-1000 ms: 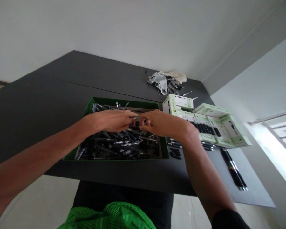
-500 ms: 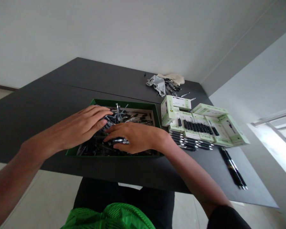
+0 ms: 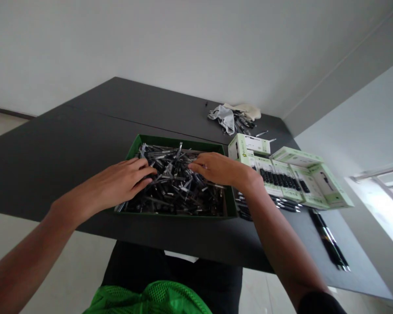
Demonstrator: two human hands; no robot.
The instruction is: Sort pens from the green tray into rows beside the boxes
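Two hands noted: left hand point(image 3: 118, 186) and right hand point(image 3: 218, 169), both open, fingertips on the pens, no grip seen. One green box point(image 3: 180, 144) on the dark table point(image 3: 52, 183) holds black-and-silver pens point(image 3: 177, 192), too many to count. To its right: pale green pen boxes point(image 3: 283, 170), count unclear; at least two loose pens point(image 3: 329, 240). Farther back: one grey cloth point(image 3: 224, 118).

Two bare hands reach into a green box point(image 3: 180, 147) heaped with black-and-silver pens point(image 3: 175, 187) at the middle of the frame. The left hand point(image 3: 122, 183) lies open on the pile's left side, and the right hand point(image 3: 218, 169) rests on its right side. Pale green pen packs point(image 3: 281, 179) sit just right of the box on a dark table point(image 3: 85, 144).
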